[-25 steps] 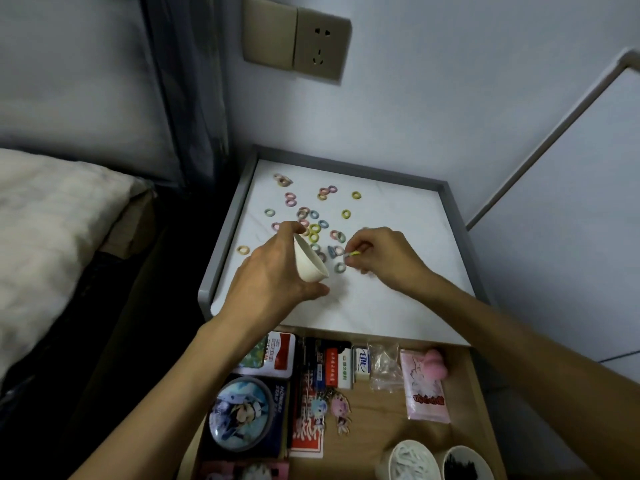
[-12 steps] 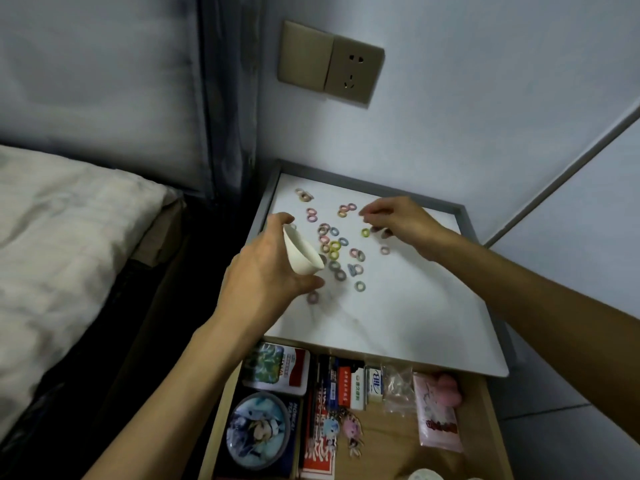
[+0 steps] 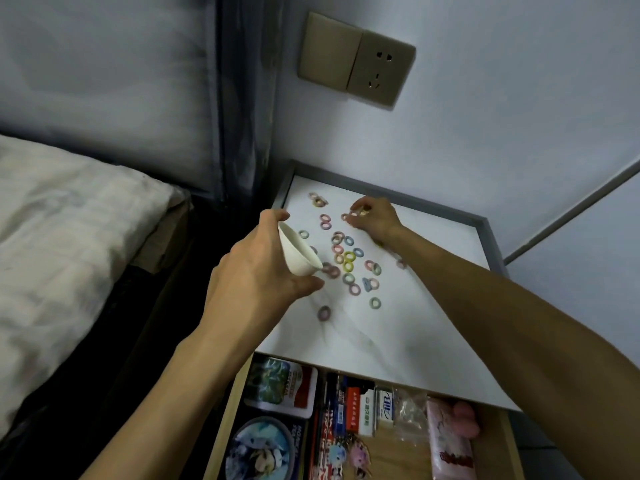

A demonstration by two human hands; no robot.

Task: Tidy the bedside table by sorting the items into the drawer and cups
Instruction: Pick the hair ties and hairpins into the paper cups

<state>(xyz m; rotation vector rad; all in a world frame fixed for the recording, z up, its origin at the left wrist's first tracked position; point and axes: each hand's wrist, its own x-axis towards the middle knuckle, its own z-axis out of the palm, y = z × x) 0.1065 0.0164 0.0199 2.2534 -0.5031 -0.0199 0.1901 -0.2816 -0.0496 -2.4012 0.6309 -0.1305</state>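
Left hand point(image 3: 256, 275) grips the tilted cup point(image 3: 298, 252) over the table point(image 3: 398, 327); right hand point(image 3: 375, 220) pinches a ring point(image 3: 360, 212) near the back. More rings point(image 3: 348, 261) lie scattered; drawer point(image 3: 388, 445) open below.

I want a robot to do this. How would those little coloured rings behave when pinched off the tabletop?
The coloured rings look small, thin and soft, so probably very light and floppy. They lie flat, so are unlikely to roll. On the smooth tabletop they may slide from fingertips.
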